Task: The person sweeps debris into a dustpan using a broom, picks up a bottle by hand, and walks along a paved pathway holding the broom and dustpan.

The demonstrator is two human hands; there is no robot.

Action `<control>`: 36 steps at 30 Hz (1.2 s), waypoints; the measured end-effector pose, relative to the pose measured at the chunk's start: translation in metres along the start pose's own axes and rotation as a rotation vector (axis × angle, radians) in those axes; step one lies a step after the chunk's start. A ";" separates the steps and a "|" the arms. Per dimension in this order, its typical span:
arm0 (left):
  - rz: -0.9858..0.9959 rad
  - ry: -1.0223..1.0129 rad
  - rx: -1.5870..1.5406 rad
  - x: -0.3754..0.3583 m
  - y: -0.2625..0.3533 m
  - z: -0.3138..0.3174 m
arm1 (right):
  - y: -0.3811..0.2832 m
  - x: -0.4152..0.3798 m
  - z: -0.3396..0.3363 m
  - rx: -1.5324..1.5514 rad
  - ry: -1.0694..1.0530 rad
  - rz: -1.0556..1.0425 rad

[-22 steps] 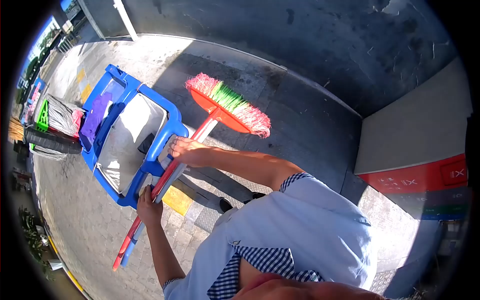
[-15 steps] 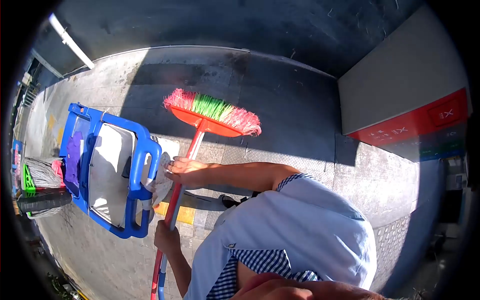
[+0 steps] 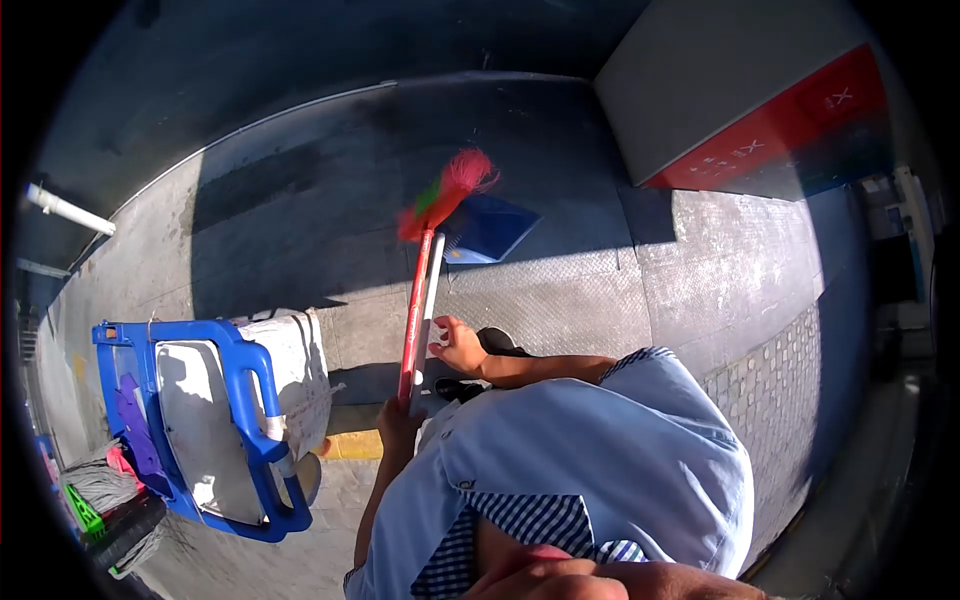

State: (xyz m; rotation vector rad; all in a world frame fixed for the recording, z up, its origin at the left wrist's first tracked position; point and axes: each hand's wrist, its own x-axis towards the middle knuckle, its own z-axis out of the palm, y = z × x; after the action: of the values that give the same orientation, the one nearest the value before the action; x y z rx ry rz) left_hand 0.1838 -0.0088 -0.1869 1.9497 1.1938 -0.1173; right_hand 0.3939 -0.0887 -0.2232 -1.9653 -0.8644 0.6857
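My left hand is wrapped round the red handle of a broom and the pale pole beside it. The broom's head, with pink and green bristles, points away from me and is smeared by motion. A blue dustpan lies in shadow behind the broom head, at the far end of the pale pole. My right hand is just right of the two poles. Its fingers are half curled and apart, with the fingertips close to the pale pole.
A blue-framed cleaning cart with a whitish bag stands at left, a mop and purple cloth at its far side. A large grey and red box is at upper right, by a dark wall. My shoes are below my hands.
The broom has moved right and turned more upright, away from the cart. The blue dustpan now shows behind its head. My right hand has come away from the broom handle.
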 end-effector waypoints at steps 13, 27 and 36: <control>-0.214 -0.463 -0.395 0.015 0.083 0.070 | 0.035 -0.032 -0.045 1.011 -0.142 0.848; 0.163 -0.545 0.374 0.014 0.065 0.114 | 0.089 -0.061 -0.032 0.556 -0.114 1.014; 0.134 -0.628 0.518 0.013 0.092 0.114 | 0.107 -0.056 -0.038 0.694 0.009 1.289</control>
State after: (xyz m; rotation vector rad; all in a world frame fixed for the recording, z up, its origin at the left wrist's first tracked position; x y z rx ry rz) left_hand 0.2989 -0.0974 -0.2125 2.1722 0.6447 -0.9720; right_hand 0.4205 -0.1927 -0.2898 -1.6497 0.7425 1.4203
